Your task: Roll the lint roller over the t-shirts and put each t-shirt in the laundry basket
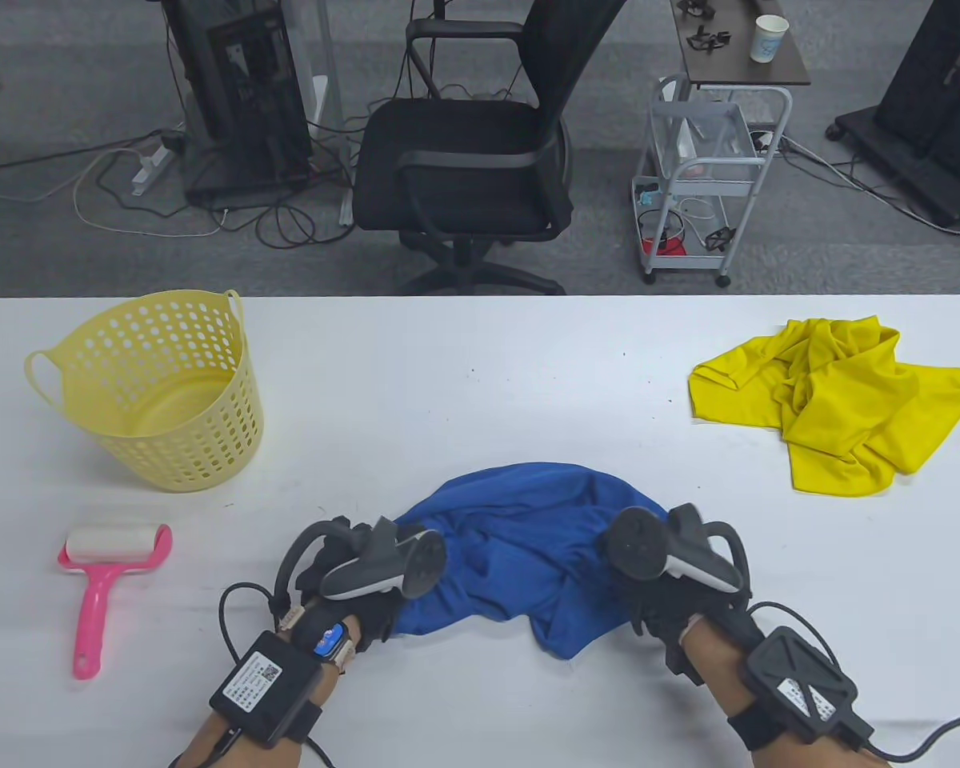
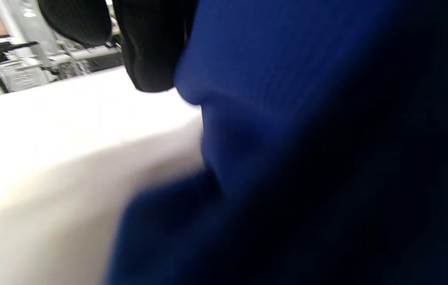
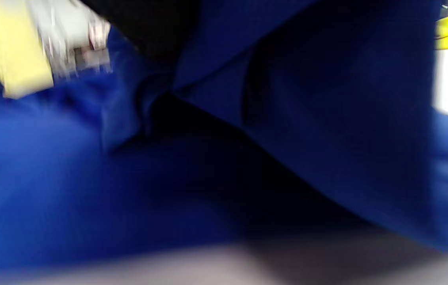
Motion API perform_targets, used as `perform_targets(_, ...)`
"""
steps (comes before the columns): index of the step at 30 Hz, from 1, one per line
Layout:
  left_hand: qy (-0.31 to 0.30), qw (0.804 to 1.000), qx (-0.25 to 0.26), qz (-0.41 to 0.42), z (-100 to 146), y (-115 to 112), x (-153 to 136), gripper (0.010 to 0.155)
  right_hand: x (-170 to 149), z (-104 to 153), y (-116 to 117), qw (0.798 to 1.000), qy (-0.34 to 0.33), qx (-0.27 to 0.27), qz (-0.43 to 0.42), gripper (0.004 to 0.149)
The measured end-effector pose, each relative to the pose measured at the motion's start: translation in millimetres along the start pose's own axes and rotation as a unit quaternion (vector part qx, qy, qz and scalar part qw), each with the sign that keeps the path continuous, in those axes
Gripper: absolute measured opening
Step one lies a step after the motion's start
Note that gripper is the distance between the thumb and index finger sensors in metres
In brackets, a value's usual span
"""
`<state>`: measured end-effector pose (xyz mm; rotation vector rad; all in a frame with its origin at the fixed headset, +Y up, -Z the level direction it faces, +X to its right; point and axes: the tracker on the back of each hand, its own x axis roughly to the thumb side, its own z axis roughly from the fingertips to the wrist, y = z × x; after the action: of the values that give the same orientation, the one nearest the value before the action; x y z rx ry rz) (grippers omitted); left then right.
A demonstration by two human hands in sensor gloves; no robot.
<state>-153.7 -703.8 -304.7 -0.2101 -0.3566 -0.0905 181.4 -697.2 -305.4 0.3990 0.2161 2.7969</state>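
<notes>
From my seat the white table (image 1: 480, 376) fills the view, and nearly everything on it sits where a reach will find it. The yellow laundry basket (image 1: 160, 392) stands upright at the far left with nothing in it that I can see, near enough to drop a shirt in later. The blue t-shirt (image 1: 528, 552) lies bunched at the near edge, straight in front of me, between both hands; I judge I am spreading it flat so the roller has a surface to run on. The yellow t-shirt (image 1: 840, 400) waits crumpled at the far right, well apart. My left hand (image 1: 360, 572) grips the blue cloth at its left edge — the wrist view shows gloved fingers (image 2: 150, 51) against fabric. My right hand (image 1: 672, 576) holds the right edge, its fingers hidden under the tracker, so the exact pinch I cannot tell. The pink lint roller (image 1: 112, 572) lies untouched near the basket.
</notes>
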Motion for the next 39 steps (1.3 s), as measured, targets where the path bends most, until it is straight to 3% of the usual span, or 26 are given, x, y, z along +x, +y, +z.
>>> perform_targets(3, -0.035, 0.988, 0.070, 0.130, 5.8, 18.1, -25.4, 0.058, -26.4, 8.5, -28.9, 0.982, 0.008, -0.113, -0.152, 0.048)
perform_targets(5, -0.009, 0.975, 0.161, 0.156, 12.0, 27.7, -40.9, 0.057, -46.3, 12.7, -43.6, 0.958, 0.020, -0.179, -0.222, 0.048)
perform_targets(6, -0.009, 0.972, 0.170, 0.162, 12.7, 30.2, -45.3, 0.056, -54.5, 14.3, -48.1, 0.947, 0.026, -0.190, -0.256, 0.048)
perform_targets(8, 0.005, 0.964, 0.177, 0.196, 14.2, 32.6, -55.8, 0.056, -69.9, 17.2, -54.0, 0.920, 0.038, -0.202, -0.334, 0.048)
perform_targets(9, 0.006, 0.958, 0.161, 0.237, 12.9, 31.3, -64.2, 0.056, -83.0, 19.9, -56.2, 0.893, 0.047, -0.206, -0.398, 0.049)
perform_targets(11, 0.026, 0.949, 0.092, 0.302, 7.8, 22.3, -77.3, 0.059, -97.3, 22.1, -57.3, 0.870, 0.063, -0.200, -0.446, 0.048)
perform_targets(12, 0.058, 0.944, 0.040, 0.324, 6.1, 15.1, -83.1, 0.060, -102.0, 22.9, -57.2, 0.869, 0.070, -0.193, -0.450, 0.049)
perform_targets(13, 0.106, 0.947, 0.024, 0.303, 6.2, 9.5, -85.8, 0.061, -106.3, 22.8, -56.9, 0.880, 0.073, -0.179, -0.434, 0.049)
perform_targets(15, 0.164, 0.967, 0.063, 0.184, 4.9, 6.2, -82.2, 0.064, -106.8, 22.5, -56.1, 0.901, 0.085, -0.174, -0.389, 0.048)
perform_targets(17, 0.186, 0.981, 0.050, 0.018, 2.6, 8.7, -72.8, 0.062, -104.1, 21.1, -56.4, 0.911, 0.086, -0.183, -0.359, 0.048)
perform_targets(18, 0.183, 0.980, 0.059, -0.056, 2.9, 11.2, -65.7, 0.059, -101.0, 20.0, -56.8, 0.913, 0.081, -0.184, -0.355, 0.048)
perform_targets(19, 0.153, 0.981, 0.089, -0.075, 2.9, 12.3, -57.5, 0.056, -98.1, 19.2, -56.7, 0.914, 0.075, -0.181, -0.356, 0.048)
perform_targets(21, 0.067, 0.993, 0.094, 0.006, -2.1, 5.7, -43.5, 0.054, -92.0, 18.4, -56.6, 0.916, 0.061, -0.179, -0.355, 0.048)
perform_targets(23, 0.025, 0.993, 0.054, 0.100, -11.1, -7.9, -32.3, 0.069, -86.4, 18.6, -58.0, 0.916, 0.046, -0.185, -0.353, 0.048)
perform_targets(25, 0.040, 0.989, -0.070, 0.125, -22.7, -26.3, -24.5, 0.090, -82.2, 21.6, -63.5, 0.914, 0.036, -0.194, -0.353, 0.047)
perform_targets(26, 0.064, 0.988, -0.114, 0.080, -25.9, -32.7, -24.0, 0.094, -81.9, 24.8, -68.3, 0.912, 0.029, -0.209, -0.352, 0.047)
perform_targets(29, 0.075, 0.994, -0.078, 0.005, -25.6, -41.0, -31.6, 0.097, -87.8, 33.2, -79.6, 0.902, 0.025, -0.243, -0.356, 0.047)
perform_targets(32, 0.098, 0.990, -0.026, 0.096, -18.7, -33.6, -45.2, 0.088, -98.4, 39.5, -87.9, 0.892, 0.030, -0.261, -0.367, 0.046)
perform_targets(33, 0.107, 0.986, -0.003, 0.130, -17.2, -29.2, -48.8, 0.077, -103.1, 41.5, -90.7, 0.891, 0.036, -0.271, -0.361, 0.046)
perform_targets(36, 0.128, 0.978, 0.047, 0.157, -11.0, -14.7, -52.5, 0.054, -110.7, 44.2, -93.6, 0.899, 0.051, -0.286, -0.328, 0.046)
perform_targets(39, 0.110, 0.965, 0.097, 0.217, 2.3, 10.7, -64.1, 0.045, -120.6, 49.8, -97.0, 0.902, 0.076, -0.317, -0.284, 0.046)
